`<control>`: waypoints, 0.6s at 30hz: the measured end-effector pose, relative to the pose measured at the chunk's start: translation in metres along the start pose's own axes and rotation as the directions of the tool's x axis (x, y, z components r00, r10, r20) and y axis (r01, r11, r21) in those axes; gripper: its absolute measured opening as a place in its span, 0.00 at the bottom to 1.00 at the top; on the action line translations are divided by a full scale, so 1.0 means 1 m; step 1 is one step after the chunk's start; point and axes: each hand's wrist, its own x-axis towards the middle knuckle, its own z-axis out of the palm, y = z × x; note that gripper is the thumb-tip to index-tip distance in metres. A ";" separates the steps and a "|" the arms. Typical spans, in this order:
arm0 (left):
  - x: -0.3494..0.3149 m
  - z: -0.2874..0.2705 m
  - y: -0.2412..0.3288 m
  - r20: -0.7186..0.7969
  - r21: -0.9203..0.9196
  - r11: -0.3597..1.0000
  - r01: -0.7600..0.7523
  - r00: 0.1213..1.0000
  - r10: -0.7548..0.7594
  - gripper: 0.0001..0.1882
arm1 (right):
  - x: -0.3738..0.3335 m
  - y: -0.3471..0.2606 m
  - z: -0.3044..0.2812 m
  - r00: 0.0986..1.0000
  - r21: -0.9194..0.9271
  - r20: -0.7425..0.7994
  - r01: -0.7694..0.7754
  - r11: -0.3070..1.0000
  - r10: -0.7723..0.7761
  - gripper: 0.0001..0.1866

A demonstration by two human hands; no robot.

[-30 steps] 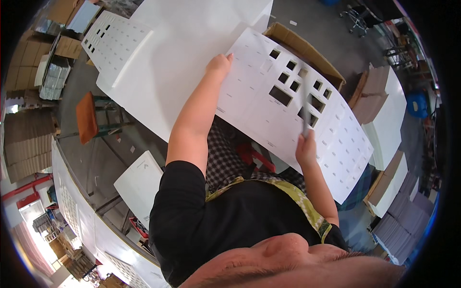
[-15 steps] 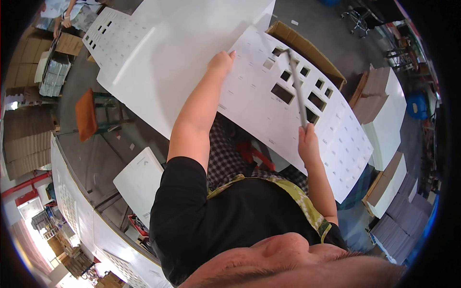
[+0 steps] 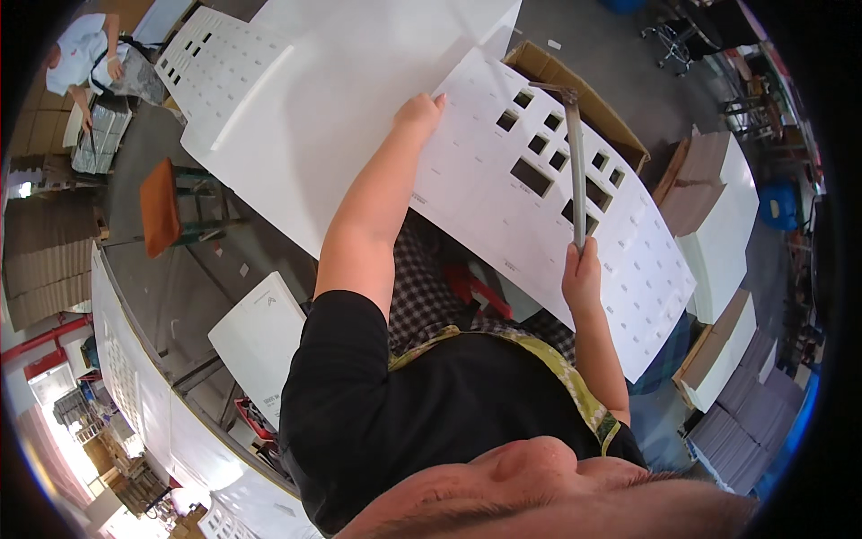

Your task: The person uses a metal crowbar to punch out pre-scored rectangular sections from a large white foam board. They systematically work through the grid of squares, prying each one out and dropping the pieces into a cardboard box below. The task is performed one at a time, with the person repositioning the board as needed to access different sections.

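Note:
A white printed board [image 3: 485, 207] with several rectangular holes lies slanted in front of me. My left hand [image 3: 418, 117] is closed on its left edge, thumb along the top face. My right hand [image 3: 582, 274] is wrapped round the lower end of a long grey handle, that of a hammer [image 3: 576, 166]. The narrow hammer head is above the upper holes, and the handle crosses in front of some of them. Whether the head touches the board I cannot tell.
A large white sheet [image 3: 332, 81] spreads to the left. Behind the board stands an open cardboard box [image 3: 584, 90]. Stacked boards [image 3: 718, 207] are at the right. An orange-seated stool [image 3: 160, 207] stands at left. Another person [image 3: 85, 54] works at the far left.
The hammer has shifted slightly right, its head now clearer above the holes. A pale piece in an upper-left hole is gone, leaving it dark. The other person has leaned into view.

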 end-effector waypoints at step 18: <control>-0.001 -0.002 0.003 0.028 -0.005 1.000 0.007 1.000 -0.007 0.32 | 0.034 0.017 -0.003 0.938 -0.234 0.254 -0.178 0.956 0.237 0.14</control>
